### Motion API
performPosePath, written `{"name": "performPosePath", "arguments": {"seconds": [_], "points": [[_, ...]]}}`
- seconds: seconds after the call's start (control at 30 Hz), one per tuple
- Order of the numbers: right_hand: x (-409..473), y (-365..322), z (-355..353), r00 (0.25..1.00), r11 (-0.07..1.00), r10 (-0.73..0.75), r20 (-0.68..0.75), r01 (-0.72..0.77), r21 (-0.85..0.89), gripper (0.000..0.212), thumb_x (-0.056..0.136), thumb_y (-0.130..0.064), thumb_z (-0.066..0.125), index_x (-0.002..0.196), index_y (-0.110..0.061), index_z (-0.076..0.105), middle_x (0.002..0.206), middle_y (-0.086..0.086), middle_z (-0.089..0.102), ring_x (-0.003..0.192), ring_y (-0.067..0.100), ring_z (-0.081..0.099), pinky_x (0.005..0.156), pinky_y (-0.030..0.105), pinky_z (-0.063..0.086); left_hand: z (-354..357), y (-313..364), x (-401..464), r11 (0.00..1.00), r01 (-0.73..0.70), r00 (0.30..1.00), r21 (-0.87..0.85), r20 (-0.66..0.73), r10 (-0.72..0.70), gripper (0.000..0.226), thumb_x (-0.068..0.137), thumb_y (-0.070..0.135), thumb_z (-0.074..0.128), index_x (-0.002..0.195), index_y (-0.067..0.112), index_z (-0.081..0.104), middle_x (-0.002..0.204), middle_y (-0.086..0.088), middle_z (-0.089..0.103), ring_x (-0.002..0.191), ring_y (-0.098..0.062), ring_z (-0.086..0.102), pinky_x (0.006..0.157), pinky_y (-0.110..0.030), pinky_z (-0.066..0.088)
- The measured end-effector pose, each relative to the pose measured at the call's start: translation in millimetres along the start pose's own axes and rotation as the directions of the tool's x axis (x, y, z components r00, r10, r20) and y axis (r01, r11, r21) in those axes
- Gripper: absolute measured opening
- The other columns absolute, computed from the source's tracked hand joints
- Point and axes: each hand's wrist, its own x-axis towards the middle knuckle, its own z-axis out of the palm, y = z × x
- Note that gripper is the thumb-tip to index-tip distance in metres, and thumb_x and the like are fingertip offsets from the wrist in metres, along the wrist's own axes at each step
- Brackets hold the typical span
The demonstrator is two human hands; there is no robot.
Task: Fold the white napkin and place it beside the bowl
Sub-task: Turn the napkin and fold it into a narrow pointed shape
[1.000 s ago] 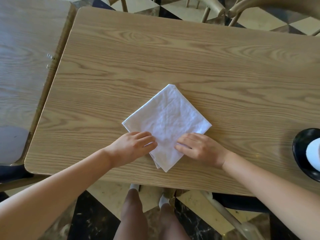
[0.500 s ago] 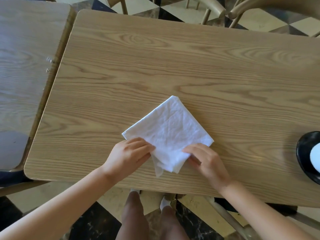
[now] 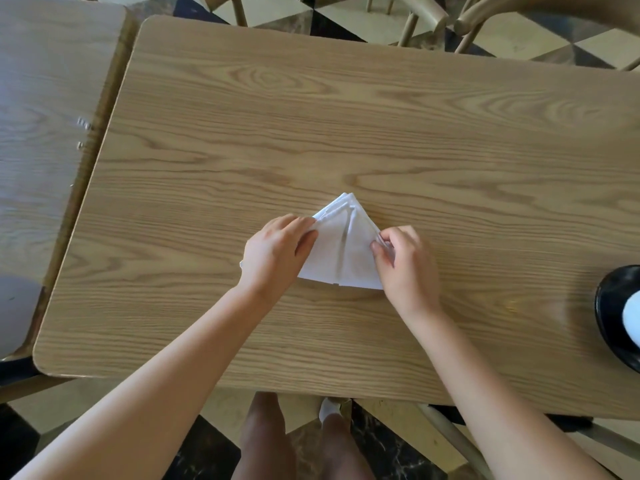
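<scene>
We're looking down at the white napkin [image 3: 341,249] lying flat on the wooden counter [image 3: 346,133], roughly mid-counter and a bit toward the near edge. It's sitting as a triangle with the point aimed away from us and the long straight edge facing us, and we're seeing several stacked layers fanning out near the tip, so it's folded more than once.

Left hand [image 3: 277,252] is lying over the napkin's left side, fingers bent and pressing or pinching that slanted edge. We're guessing it's pinning the layers so they aren't sliding apart. A tiny bit of white is peeking out from under the heel of that hand. Right hand [image 3: 405,261] is curling its thumb and fingertips around the right corner of the cloth, pinching the edge layers together there. Holding both sides like that is probably about keeping the edges lined up while the crease is getting set.

The bowl [image 3: 614,313] is way off at the right edge of the counter, black, only partly in frame, with something white in it that we can't make out. The napkin is sitting well apart from it, so the placing part isn't done yet.

As for brands, labels or writing: we aren't spotting any on the napkin, bowl or counter.
</scene>
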Motion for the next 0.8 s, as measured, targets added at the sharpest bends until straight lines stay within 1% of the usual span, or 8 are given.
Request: {"name": "performPosePath", "arguments": {"seconds": [0.27, 0.43, 0.5, 0.57, 0.63, 0.7, 0.77, 0.8], "points": [[6.6, -0.5, 6.9, 0.999, 0.991, 0.035, -0.026, -0.038, -0.132, 0.018, 0.086, -0.021, 0.062, 0.073, -0.009, 0.057, 0.069, 0.004, 0.059, 0.070, 0.027, 0.052, 0.051, 0.028, 0.028, 14.0, -9.5, -4.7, 1.000, 0.003, 1.000, 0.030, -0.023, -0.002, 0.020, 0.086, 0.023, 0.052, 0.093, 0.011, 0.066, 0.082, -0.001, 0.062, 0.074, -0.024, 0.059, 0.053, -0.025, 0.037], [7.0, 7.1, 9.3, 0.997, 0.983, 0.072, -0.020, -0.074, -0.168, 0.026, 0.087, -0.029, 0.062, 0.071, -0.010, 0.053, 0.066, 0.002, 0.060, 0.055, 0.028, 0.052, 0.049, 0.027, 0.029, 17.5, -11.8, -3.0, 0.997, -0.035, 0.999, 0.073, -0.033, 0.038, 0.026, 0.085, 0.025, 0.047, 0.093, 0.009, 0.067, 0.083, -0.004, 0.060, 0.075, -0.024, 0.058, 0.050, -0.023, 0.032], [6.1, 9.6, 14.4, 0.999, 0.973, 0.032, -0.044, -0.041, -0.227, 0.030, 0.084, -0.030, 0.065, 0.067, -0.010, 0.051, 0.061, 0.002, 0.060, 0.047, 0.029, 0.052, 0.046, 0.024, 0.027, 18.8, -11.6, -2.3, 0.994, -0.046, 0.998, 0.098, -0.030, 0.049, 0.025, 0.085, 0.023, 0.048, 0.093, 0.009, 0.067, 0.082, -0.004, 0.060, 0.075, -0.025, 0.058, 0.050, -0.025, 0.034], [6.0, 8.1, 15.2, 0.998, 0.958, 0.000, -0.065, -0.019, -0.286, 0.030, 0.084, -0.033, 0.063, 0.067, -0.011, 0.050, 0.059, 0.002, 0.059, 0.044, 0.029, 0.052, 0.045, 0.023, 0.026, 18.0, -10.4, -1.7, 0.984, -0.050, 0.997, 0.169, -0.045, 0.058, 0.028, 0.085, 0.023, 0.048, 0.102, 0.009, 0.065, 0.089, -0.005, 0.062, 0.082, -0.027, 0.058, 0.060, -0.033, 0.043], [4.4, 5.2, 9.3, 0.989, 0.933, -0.063, -0.136, 0.010, -0.361, 0.024, 0.087, -0.035, 0.056, 0.080, -0.013, 0.057, 0.072, 0.003, 0.063, 0.059, 0.028, 0.058, 0.052, 0.029, 0.033, 15.0, -8.0, -3.5, 0.963, -0.087, 0.992, 0.255, -0.064, 0.107, 0.038, 0.087, 0.023, 0.048, 0.122, 0.009, 0.056, 0.113, -0.007, 0.062, 0.106, -0.024, 0.052, 0.083, -0.040, 0.037], [-2.0, -1.6, 4.0, 0.973, 0.918, -0.139, -0.182, 0.057, -0.393, 0.029, 0.090, -0.031, 0.050, 0.110, -0.013, 0.060, 0.106, 0.007, 0.065, 0.095, 0.028, 0.059, 0.078, 0.040, 0.039, 12.1, -4.3, -7.5, 0.942, -0.197, 0.976, 0.272, -0.037, 0.215, 0.049, 0.090, 0.018, 0.044, 0.137, 0.008, 0.042, 0.143, -0.006, 0.045, 0.132, -0.018, 0.034, 0.104, -0.045, 0.024], [-8.4, -12.7, 5.5, 0.969, 0.904, -0.225, -0.102, 0.169, -0.392, 0.043, 0.093, -0.027, 0.043, 0.133, -0.011, 0.047, 0.138, 0.009, 0.049, 0.129, 0.026, 0.039, 0.104, 0.050, 0.025, 15.1, -2.2, -11.6, 0.917, -0.300, 0.954, 0.262, 0.070, 0.292, 0.052, 0.093, 0.018, 0.039, 0.144, 0.009, 0.031, 0.152, -0.002, 0.024, 0.142, -0.015, 0.019, 0.113, -0.049, 0.011], [-11.9, -16.6, 11.1, 0.969, 0.895, -0.247, -0.023, 0.219, -0.390, 0.047, 0.095, -0.027, 0.038, 0.140, -0.012, 0.039, 0.147, 0.008, 0.038, 0.137, 0.024, 0.027, 0.110, 0.053, 0.016, 19.6, -2.6, -12.7, 0.909, -0.330, 0.943, 0.255, 0.126, 0.307, 0.052, 0.094, 0.020, 0.037, 0.145, 0.011, 0.028, 0.153, -0.001, 0.020, 0.142, -0.015, 0.018, 0.114, -0.049, 0.010]]}}
